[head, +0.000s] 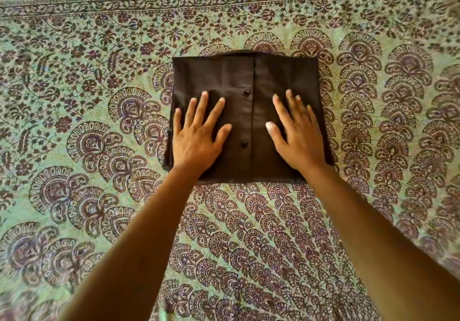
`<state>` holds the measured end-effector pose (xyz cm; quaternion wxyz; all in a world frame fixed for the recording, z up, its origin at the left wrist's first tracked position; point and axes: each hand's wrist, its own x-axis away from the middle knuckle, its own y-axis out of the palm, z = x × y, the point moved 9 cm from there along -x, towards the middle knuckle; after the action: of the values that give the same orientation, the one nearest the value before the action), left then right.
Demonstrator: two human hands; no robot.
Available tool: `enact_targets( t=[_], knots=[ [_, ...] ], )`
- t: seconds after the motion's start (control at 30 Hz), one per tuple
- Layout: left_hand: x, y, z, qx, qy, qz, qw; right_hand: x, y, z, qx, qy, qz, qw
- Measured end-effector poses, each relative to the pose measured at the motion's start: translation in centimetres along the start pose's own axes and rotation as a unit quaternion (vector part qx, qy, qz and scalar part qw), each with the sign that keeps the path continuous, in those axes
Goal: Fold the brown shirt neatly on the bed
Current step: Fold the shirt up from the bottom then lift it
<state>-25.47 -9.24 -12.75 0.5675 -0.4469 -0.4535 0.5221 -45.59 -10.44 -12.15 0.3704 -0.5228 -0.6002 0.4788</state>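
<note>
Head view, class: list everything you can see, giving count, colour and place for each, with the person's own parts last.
brown shirt: one, dark brown, folded into a rectangle, mid-bed, placket facing up
buttons: two, black, on the placket between the hands
bedspread: one, green with dark paisley print, under the shirt, filling the view
left hand: one, flat on the shirt's left half, fingers straight
right hand: one, flat on the shirt's right half, fingers straight

Bare left hand (196, 141) and right hand (300, 139)
Slim fingers with short-trimmed nails; the right thumbnail (269, 125) gleams pale. The left forearm (146, 233) and right forearm (368, 233) are uncovered down to the frame's lower edge.
</note>
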Motion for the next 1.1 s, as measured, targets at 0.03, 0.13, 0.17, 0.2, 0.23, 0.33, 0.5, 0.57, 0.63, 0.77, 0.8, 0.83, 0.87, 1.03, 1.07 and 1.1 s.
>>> enact_targets(
  t=[0.03, 0.13, 0.17, 0.2, 0.23, 0.33, 0.5, 0.57, 0.63, 0.77, 0.8, 0.83, 0.87, 1.03, 1.07, 1.1],
  knots=[
    [0.2, -0.1, -0.8, 0.001, -0.013, -0.001, 1.0, 0.1, 0.0, 0.0, -0.004, 0.0, -0.003, 1.0],
    [0.8, -0.3, -4.1, 0.019, -0.108, -0.018, 0.994, 0.5, -0.3, 0.2, 0.0, 0.004, -0.008, 1.0],
    [1.1, -0.7, -4.9, 0.024, -0.146, -0.016, 0.989, 0.6, -0.7, 0.2, 0.003, 0.009, -0.004, 1.0],
    [1.4, -1.2, -5.3, 0.024, -0.174, -0.007, 0.984, 0.8, -1.1, -0.1, 0.006, 0.011, 0.004, 1.0],
    [1.7, -1.8, -4.6, 0.025, -0.18, 0.009, 0.983, 1.2, -1.5, -0.7, 0.009, 0.01, 0.015, 1.0],
    [2.4, -2.0, 1.8, 0.044, -0.078, 0.041, 0.995, 2.7, -1.5, -2.2, 0.018, -0.008, 0.029, 0.999],
    [4.5, 0.4, 2.2, 0.024, -0.032, 0.011, 0.999, 4.0, 0.1, -0.7, 0.041, 0.018, -0.001, 0.999],
    [4.7, 0.4, -0.2, 0.012, -0.058, 0.014, 0.998, 4.0, 0.1, -0.4, 0.051, 0.033, -0.002, 0.998],
    [4.8, 0.4, -2.4, 0.016, -0.109, 0.003, 0.994, 4.2, -0.1, 0.6, 0.059, 0.086, -0.001, 0.995],
    [4.6, -0.8, -6.0, 0.079, -0.266, 0.003, 0.961, 4.8, -0.4, 2.3, 0.052, 0.18, -0.006, 0.982],
    [4.5, -1.4, -6.2, 0.085, -0.293, 0.011, 0.952, 4.8, -0.4, 2.3, 0.051, 0.18, -0.012, 0.982],
    [4.3, -2.1, -6.1, 0.086, -0.313, 0.018, 0.946, 4.8, -0.3, 2.2, 0.052, 0.177, -0.018, 0.983],
    [4.1, -2.6, -5.9, 0.097, -0.33, 0.018, 0.939, 4.8, -0.3, 2.1, 0.055, 0.176, -0.022, 0.983],
    [2.6, -2.7, -6.4, 0.28, -0.399, -0.025, 0.873, 4.9, -0.4, 2.2, 0.049, 0.181, -0.037, 0.982],
    [2.4, -2.7, -6.8, 0.328, -0.404, -0.032, 0.853, 4.8, -0.5, 2.1, 0.047, 0.18, -0.038, 0.982],
    [2.2, -2.5, -7.1, 0.386, -0.407, -0.04, 0.827, 4.8, -0.5, 2.0, 0.045, 0.18, -0.042, 0.982]
  ],
)
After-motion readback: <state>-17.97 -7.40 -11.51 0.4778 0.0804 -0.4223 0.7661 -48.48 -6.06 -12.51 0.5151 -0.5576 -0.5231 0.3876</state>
